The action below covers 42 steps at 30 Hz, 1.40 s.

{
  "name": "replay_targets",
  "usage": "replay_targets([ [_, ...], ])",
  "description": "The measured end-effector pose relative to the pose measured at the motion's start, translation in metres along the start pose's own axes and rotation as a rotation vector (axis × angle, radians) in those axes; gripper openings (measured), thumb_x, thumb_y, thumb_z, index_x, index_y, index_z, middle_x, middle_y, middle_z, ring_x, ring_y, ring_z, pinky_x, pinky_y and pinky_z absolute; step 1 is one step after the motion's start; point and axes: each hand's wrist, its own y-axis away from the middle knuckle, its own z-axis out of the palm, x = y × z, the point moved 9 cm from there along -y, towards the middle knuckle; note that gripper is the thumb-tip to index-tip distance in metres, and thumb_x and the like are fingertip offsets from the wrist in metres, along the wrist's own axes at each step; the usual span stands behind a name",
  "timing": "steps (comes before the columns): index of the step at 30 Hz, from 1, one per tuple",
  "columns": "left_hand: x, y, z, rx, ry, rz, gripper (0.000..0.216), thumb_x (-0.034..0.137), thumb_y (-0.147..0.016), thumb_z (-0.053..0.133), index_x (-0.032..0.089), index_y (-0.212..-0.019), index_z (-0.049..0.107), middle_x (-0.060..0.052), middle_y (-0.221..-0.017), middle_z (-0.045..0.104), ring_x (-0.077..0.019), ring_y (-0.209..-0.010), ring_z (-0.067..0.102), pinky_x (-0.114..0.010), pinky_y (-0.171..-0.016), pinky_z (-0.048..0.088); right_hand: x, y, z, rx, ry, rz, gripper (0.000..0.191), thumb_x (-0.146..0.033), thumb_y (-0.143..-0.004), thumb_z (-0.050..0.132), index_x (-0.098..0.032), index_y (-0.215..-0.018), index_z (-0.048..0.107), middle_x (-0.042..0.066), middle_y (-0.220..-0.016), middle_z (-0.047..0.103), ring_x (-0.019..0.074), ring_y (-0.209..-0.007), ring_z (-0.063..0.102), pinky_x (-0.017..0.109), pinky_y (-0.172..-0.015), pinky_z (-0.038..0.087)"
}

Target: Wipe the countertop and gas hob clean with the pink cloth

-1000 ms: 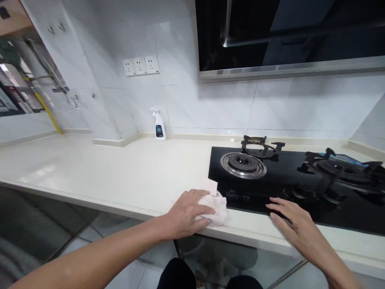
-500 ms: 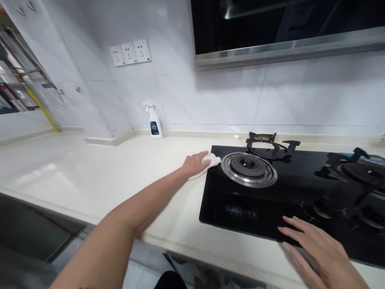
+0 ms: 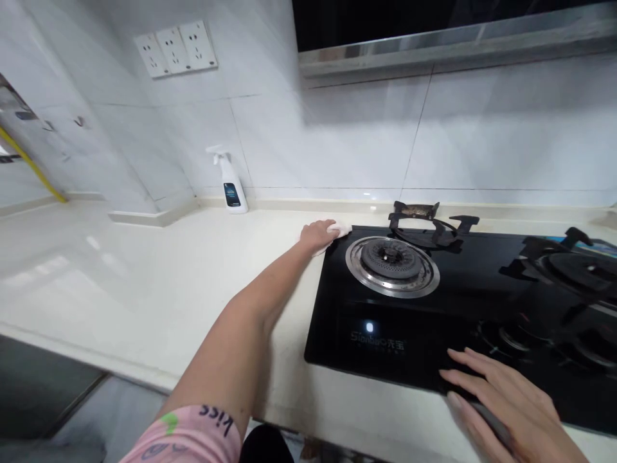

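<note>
Soft white cloth (image 3: 340,229) under the left hand's (image 3: 318,236) cupped grip; right hand (image 3: 506,402) open on black glass hob (image 3: 337,334).

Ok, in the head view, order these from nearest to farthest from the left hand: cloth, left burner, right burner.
1. Cloth: under the left hand, by the back-left corner of the cooktop.
2. Left burner: just right of that hand.
3. Right burner: at the cooktop's far right.
</note>
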Motion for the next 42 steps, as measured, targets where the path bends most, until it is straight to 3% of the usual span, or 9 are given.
replay_targets([
  [10,0.018,0.154,-0.018,-0.004,-0.004,0.095,0.06,0.067,-0.106,0.034,0.039,-0.154,0.056,-0.002,-0.155,0.061,-0.0288,-0.14,0.056,-0.044,-0.116,0.042,0.001,-0.016,0.0,-0.003,-0.17,0.129,0.036,-0.058,-0.1,0.054,-0.032,-0.111,0.077,0.006,-0.132,0.073,0.0345,-0.13,0.063,0.062,-0.114,0.044],
  [14,0.03,0.222,-0.028,0.019,-0.027,0.168,0.053,0.056,-0.111,0.029,0.038,-0.15,0.06,-0.001,-0.152,0.064,-0.0276,-0.138,0.058,-0.042,-0.112,0.046,0.002,-0.017,0.001,-0.04,-0.166,0.153,0.038,-0.057,-0.099,0.052,-0.031,-0.114,0.076,0.007,-0.136,0.072,0.0335,-0.134,0.061,0.06,-0.117,0.041],
  [19,0.036,0.291,-0.034,0.056,-0.049,0.237,0.047,0.049,-0.109,0.043,0.036,-0.148,0.063,-0.005,-0.154,0.062,-0.0302,-0.139,0.058,-0.045,-0.113,0.045,0.002,-0.018,-0.001,-0.049,-0.184,0.155,0.038,-0.056,-0.1,0.052,-0.03,-0.115,0.076,0.007,-0.138,0.071,0.0314,-0.133,0.061,0.057,-0.118,0.04],
  [24,0.032,0.339,-0.038,0.09,-0.043,0.349,0.043,0.051,-0.104,0.054,0.035,-0.141,0.07,-0.009,-0.145,0.068,-0.0314,-0.13,0.063,-0.047,-0.109,0.047,0.001,-0.019,-0.001,-0.045,-0.192,0.159,0.037,-0.054,-0.1,0.052,-0.03,-0.113,0.076,0.007,-0.137,0.071,0.0308,-0.133,0.061,0.057,-0.117,0.04],
  [28,0.022,0.336,-0.047,0.091,0.028,0.381,0.041,0.049,-0.104,0.054,0.033,-0.137,0.072,-0.006,-0.134,0.074,-0.0283,-0.122,0.068,-0.044,-0.107,0.05,-0.002,-0.022,0.0,-0.052,-0.184,0.174,0.035,-0.052,-0.099,0.051,-0.03,-0.111,0.076,0.007,-0.135,0.071,0.0313,-0.131,0.061,0.058,-0.115,0.041],
  [32,0.013,0.287,-0.06,0.194,0.182,0.184,0.047,0.049,-0.105,0.048,0.03,-0.142,0.068,-0.004,-0.138,0.073,-0.0263,-0.123,0.068,-0.04,-0.106,0.054,-0.006,-0.024,-0.001,-0.052,-0.173,0.193,0.033,-0.048,-0.1,0.051,-0.031,-0.11,0.076,0.007,-0.134,0.072,0.0311,-0.13,0.061,0.059,-0.112,0.041],
  [34,0.025,0.256,-0.054,0.184,0.146,0.139,0.05,0.051,-0.105,0.046,0.03,-0.147,0.064,-0.004,-0.147,0.068,-0.0278,-0.133,0.063,-0.042,-0.111,0.051,-0.008,-0.025,-0.002,-0.049,-0.181,0.19,0.032,-0.048,-0.1,0.051,-0.031,-0.11,0.076,0.008,-0.134,0.072,0.0308,-0.13,0.061,0.059,-0.111,0.041],
  [38,0.059,0.205,-0.026,0.017,-0.081,0.156,0.055,0.058,-0.104,0.045,0.034,-0.151,0.058,-0.004,-0.163,0.054,-0.0326,-0.149,0.049,-0.051,-0.119,0.043,-0.01,-0.026,-0.004,-0.045,-0.184,0.19,0.032,-0.048,-0.1,0.051,-0.031,-0.11,0.076,0.006,-0.133,0.073,0.0295,-0.128,0.062,0.057,-0.111,0.042],
  [42,0.078,0.183,-0.017,-0.035,-0.133,0.153,0.054,0.057,-0.104,0.044,0.032,-0.149,0.06,-0.009,-0.156,0.06,-0.0356,-0.142,0.055,-0.052,-0.114,0.044,-0.007,-0.027,-0.007,-0.023,-0.218,0.226,0.036,-0.051,-0.101,0.048,-0.03,-0.108,0.076,0.007,-0.13,0.074,0.0294,-0.126,0.063,0.056,-0.112,0.041],
])
